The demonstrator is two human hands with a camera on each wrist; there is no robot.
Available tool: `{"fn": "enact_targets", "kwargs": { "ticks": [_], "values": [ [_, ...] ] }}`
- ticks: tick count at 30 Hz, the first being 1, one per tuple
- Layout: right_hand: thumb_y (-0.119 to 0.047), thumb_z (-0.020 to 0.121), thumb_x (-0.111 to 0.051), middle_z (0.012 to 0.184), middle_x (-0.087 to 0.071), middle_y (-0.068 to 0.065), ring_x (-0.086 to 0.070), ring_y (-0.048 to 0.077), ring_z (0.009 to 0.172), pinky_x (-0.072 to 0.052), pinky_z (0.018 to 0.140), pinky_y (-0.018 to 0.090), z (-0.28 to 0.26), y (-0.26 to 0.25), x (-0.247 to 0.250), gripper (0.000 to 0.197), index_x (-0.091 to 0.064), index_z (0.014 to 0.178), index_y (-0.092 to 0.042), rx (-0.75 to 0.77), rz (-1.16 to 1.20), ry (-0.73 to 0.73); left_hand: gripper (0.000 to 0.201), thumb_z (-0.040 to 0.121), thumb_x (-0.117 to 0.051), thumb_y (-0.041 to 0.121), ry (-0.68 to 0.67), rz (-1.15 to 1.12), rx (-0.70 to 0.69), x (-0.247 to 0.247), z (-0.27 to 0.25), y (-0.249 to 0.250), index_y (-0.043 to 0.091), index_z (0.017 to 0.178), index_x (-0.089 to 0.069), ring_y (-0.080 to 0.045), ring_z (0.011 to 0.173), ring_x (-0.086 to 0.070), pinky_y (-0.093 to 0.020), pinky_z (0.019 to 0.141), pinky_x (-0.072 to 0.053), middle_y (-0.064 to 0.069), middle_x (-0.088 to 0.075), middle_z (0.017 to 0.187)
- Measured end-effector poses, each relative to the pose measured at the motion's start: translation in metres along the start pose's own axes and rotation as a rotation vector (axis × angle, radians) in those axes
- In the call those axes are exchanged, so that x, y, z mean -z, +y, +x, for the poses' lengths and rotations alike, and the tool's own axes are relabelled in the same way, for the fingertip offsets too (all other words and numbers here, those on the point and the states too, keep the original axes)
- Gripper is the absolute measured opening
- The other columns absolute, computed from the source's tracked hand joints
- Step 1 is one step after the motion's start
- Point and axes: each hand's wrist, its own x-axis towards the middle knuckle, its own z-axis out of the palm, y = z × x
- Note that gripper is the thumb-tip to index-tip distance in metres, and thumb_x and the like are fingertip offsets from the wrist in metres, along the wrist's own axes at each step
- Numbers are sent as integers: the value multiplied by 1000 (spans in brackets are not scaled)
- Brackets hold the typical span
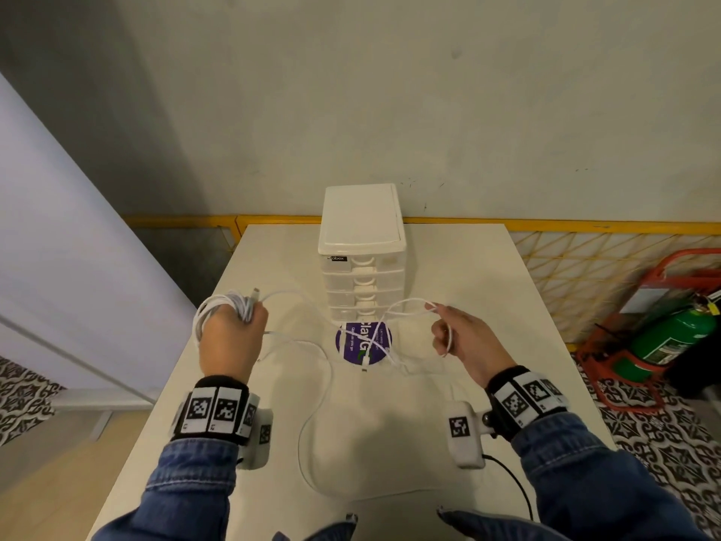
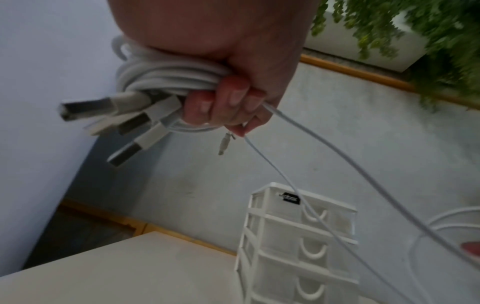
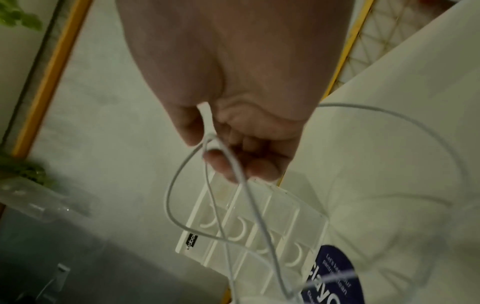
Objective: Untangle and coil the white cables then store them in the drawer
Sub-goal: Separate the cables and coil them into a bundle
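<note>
My left hand point(image 1: 230, 333) grips a coiled bundle of white cables point(image 1: 216, 306) above the table's left side. In the left wrist view the coil point(image 2: 166, 76) sits under my curled fingers point(image 2: 228, 102), with several USB plugs point(image 2: 124, 150) sticking out. My right hand point(image 1: 460, 337) pinches a loose white cable strand point(image 1: 405, 306) between thumb and forefinger; the right wrist view shows that strand point(image 3: 207, 123) looping down. Loose cable point(image 1: 312, 443) trails across the table between both hands. The white drawer unit point(image 1: 361, 267) stands behind, all drawers closed.
A purple round sticker point(image 1: 364, 343) lies on the white table point(image 1: 507, 306) in front of the drawers. A yellow railing point(image 1: 585, 222) runs behind the table. A green fire extinguisher point(image 1: 671, 337) in a red stand sits on the floor at right.
</note>
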Motion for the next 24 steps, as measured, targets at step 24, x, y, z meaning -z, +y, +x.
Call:
{"fn": "enact_targets", "kwargs": {
  "ticks": [24],
  "values": [
    [-17,89,-40,101,-72,10,-67,22,92,-51,77,31,1,-1,3,34,-58,117,-11,132,-144,-45,36,88,-55,23,-44,121,109,-10,-3,-20,0,60,-51,-30,52,-50,-37,55,-46,-17,-52,56]
  ]
}}
